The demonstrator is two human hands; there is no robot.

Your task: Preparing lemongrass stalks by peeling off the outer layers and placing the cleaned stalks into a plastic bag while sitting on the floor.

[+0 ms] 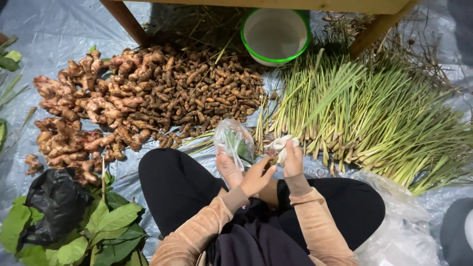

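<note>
- The right hand (293,160) is gripping a small white bundle (281,146) just near the lemongrass pile (374,113).
- The left hand (256,176) is pinching toward it, fingers closing; a firm, steady pinch would serve best.
- A clear plastic bag (233,140) is lying left of the hands.
- The bundle's contents are staying hard to make out.

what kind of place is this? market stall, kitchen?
Probably a ground-level market stall or produce sorting spot, not a kitchen. A plastic sheet on the ground carries heaps of ginger roots, smaller turmeric-like roots and lemongrass stalks, with the seated person's hands working beside a small clear bag.
</note>
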